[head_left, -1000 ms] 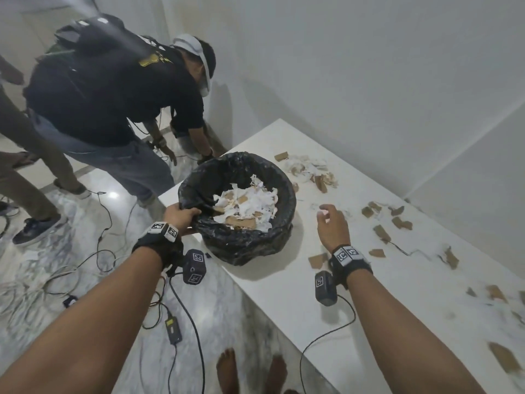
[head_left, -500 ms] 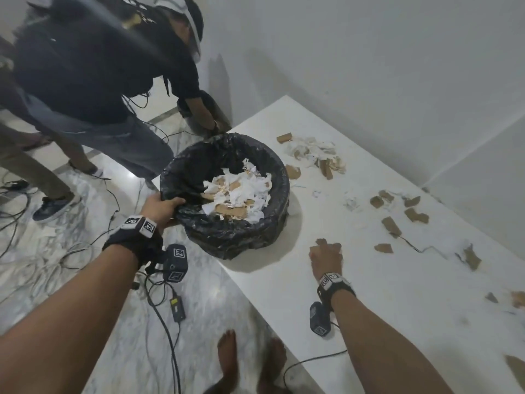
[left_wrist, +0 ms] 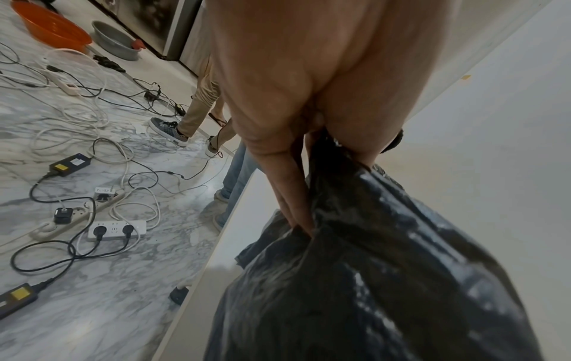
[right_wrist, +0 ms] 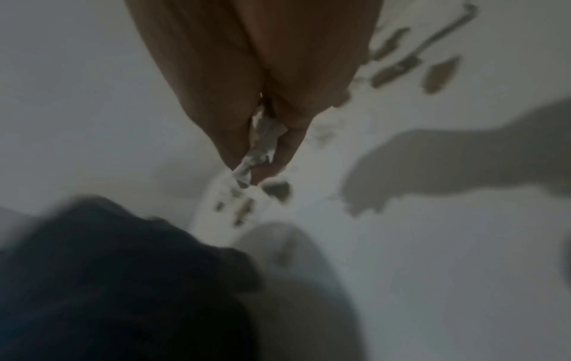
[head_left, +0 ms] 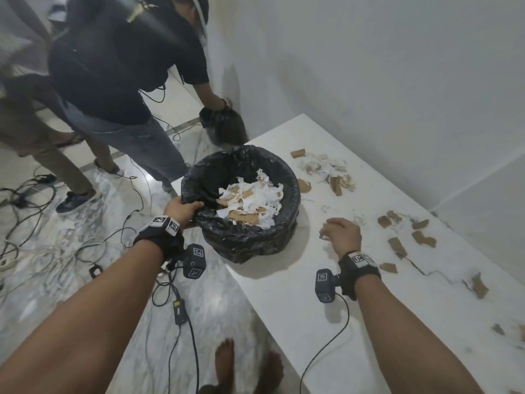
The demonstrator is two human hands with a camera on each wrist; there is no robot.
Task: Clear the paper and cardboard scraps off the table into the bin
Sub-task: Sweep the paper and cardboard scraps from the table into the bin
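A round bin lined with a black bag (head_left: 247,237) stands on the white table (head_left: 298,322) near its left edge, part filled with white paper and brown cardboard scraps (head_left: 250,203). My left hand (head_left: 181,207) grips the bag's rim at the near left; the left wrist view shows its fingers (left_wrist: 287,195) pinching the black plastic (left_wrist: 370,268). My right hand (head_left: 339,234) hovers over the table just right of the bin, fingers curled. In the blurred right wrist view it pinches crumpled scraps of white paper (right_wrist: 259,146).
Loose cardboard pieces (head_left: 397,245) lie to the right, and a mixed scrap pile (head_left: 326,172) sits behind the bin. A person in black (head_left: 127,66) bends over a second black bag (head_left: 224,129) beyond the table's corner. Cables and power strips (left_wrist: 114,229) cover the marble floor.
My right hand came off the table at the near cardboard piece, which is gone from that spot, and rose toward the bin with scraps in it. My left hand kept hold of the rim.
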